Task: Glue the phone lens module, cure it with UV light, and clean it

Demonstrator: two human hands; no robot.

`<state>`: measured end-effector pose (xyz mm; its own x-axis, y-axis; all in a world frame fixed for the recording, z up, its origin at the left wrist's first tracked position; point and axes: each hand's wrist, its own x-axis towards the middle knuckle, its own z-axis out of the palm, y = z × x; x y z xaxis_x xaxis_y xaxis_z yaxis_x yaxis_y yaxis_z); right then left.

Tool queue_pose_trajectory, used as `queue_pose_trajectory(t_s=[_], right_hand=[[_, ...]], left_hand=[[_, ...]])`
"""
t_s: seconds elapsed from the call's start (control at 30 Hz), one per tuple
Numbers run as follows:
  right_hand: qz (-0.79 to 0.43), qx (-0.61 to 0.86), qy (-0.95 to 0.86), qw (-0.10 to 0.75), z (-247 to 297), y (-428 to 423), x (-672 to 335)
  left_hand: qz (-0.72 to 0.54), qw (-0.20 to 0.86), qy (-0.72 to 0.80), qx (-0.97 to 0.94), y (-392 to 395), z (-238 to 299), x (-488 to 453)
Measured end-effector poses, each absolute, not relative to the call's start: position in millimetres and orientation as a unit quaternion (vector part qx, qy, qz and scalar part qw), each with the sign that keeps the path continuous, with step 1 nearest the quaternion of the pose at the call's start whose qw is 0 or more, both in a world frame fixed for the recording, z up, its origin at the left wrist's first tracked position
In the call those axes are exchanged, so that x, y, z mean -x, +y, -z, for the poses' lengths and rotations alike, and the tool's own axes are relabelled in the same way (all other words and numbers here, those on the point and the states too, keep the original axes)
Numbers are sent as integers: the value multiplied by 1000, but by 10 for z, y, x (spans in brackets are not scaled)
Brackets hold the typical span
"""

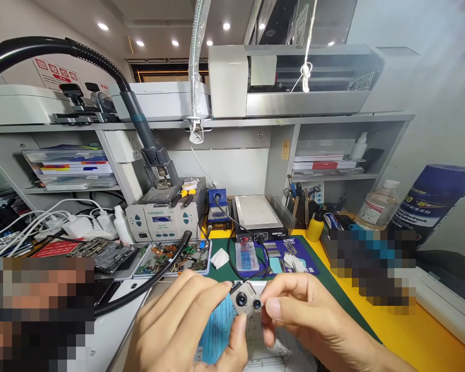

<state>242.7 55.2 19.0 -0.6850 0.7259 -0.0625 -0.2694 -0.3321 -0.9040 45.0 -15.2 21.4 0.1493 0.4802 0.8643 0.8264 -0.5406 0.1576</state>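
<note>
A small phone camera module [248, 295] with two dark round lenses in a silvery metal frame is held up over the work surface, its lenses facing me. My left hand [184, 320] pinches its left side, index finger at the top corner and thumb at the lower edge. On the other side, my right hand [304, 310] has thumb and index finger closed at the edge beside the smaller lens. Its remaining fingers curl below. Beneath the hands lie a blue printed sheet [217, 330] and a pale, shiny surface, partly hidden by them.
Left of centre, a tray [207, 271] holds many small circuit parts, crossed by a black hose [155, 279]. Behind stand a hot-air station [165, 214] and a flat heating plate [258, 212]. A spray can [434, 206] and clear bottle [377, 206] stand at right. A blurred patch covers the lower left.
</note>
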Motion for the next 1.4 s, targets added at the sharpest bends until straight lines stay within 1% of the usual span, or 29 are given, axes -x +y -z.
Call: queue_pose_trajectory(t_s=[0.2, 0.43, 0.73, 0.93, 1.2, 1.4], right_hand=[[-759, 267, -502, 317, -219, 548, -2433], [-756, 270, -509, 312, -222, 547, -2440], [-786, 264, -471, 300, -216, 553, -2414], [-809, 266, -449, 269, -180, 562, -2414], [-818, 259, -430, 279, -212, 572, -2415], [-799, 264, -458, 286, -218, 567, -2426]], left_hand=[[450, 201, -446, 747, -149, -217, -443], [442, 218, -441, 750, -172, -207, -436], [445, 189, -442, 755, -145, -229, -462], [424, 186, -450, 764, -150, -250, -461], [424, 160, -452, 768, -156, -281, -510], [425, 159, -446, 772, -152, -289, -503]])
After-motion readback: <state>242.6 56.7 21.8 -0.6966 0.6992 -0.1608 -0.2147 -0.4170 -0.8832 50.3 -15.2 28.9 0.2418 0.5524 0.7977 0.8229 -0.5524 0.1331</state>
